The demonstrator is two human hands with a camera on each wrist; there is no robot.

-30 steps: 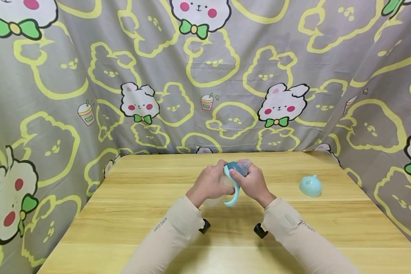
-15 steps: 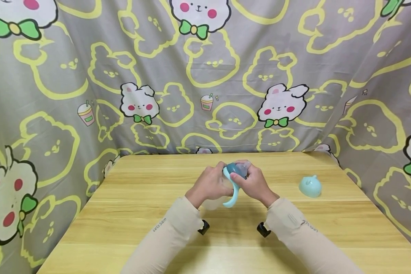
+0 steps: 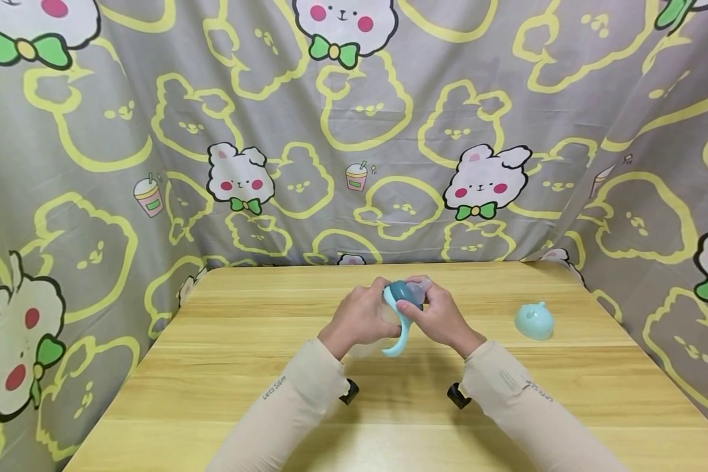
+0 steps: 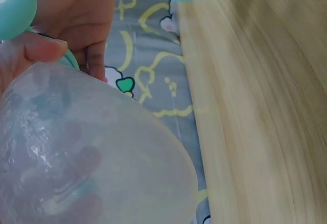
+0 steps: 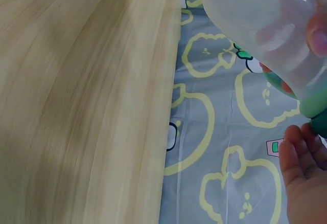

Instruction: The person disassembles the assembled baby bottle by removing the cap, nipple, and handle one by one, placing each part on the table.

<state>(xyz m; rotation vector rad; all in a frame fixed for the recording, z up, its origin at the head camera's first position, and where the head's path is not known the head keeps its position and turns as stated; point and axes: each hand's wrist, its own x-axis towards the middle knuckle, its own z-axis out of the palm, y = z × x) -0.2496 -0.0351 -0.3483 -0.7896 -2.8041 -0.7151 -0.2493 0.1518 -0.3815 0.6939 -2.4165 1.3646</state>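
Note:
A baby bottle with a translucent body [image 4: 138, 162] is held above the table, tilted with its top toward the right. My left hand [image 3: 362, 316] grips the body, and its fingers show through the wall in the left wrist view. Around the neck sits a dark teal collar [image 3: 401, 290], with a clear nipple [image 3: 419, 288] beyond it. My right hand [image 3: 441, 316] grips the collar, thumb on the near side. A curved light-blue handle [image 3: 398, 344] hangs down between the hands. In the right wrist view the bottle body [image 5: 255, 19] slopes down to that collar.
A light-blue dome cap [image 3: 534, 321] with small ears stands on the wooden table [image 3: 242, 367], right of the hands. Behind the table's far edge hangs a grey patterned curtain [image 3: 342, 216]. Small black devices [image 3: 458, 396] are under both wrists.
My right wrist has shifted slightly right, turning about the collar, and the bottle has tipped a little. My left hand keeps its grip on the body. The cap has not moved.

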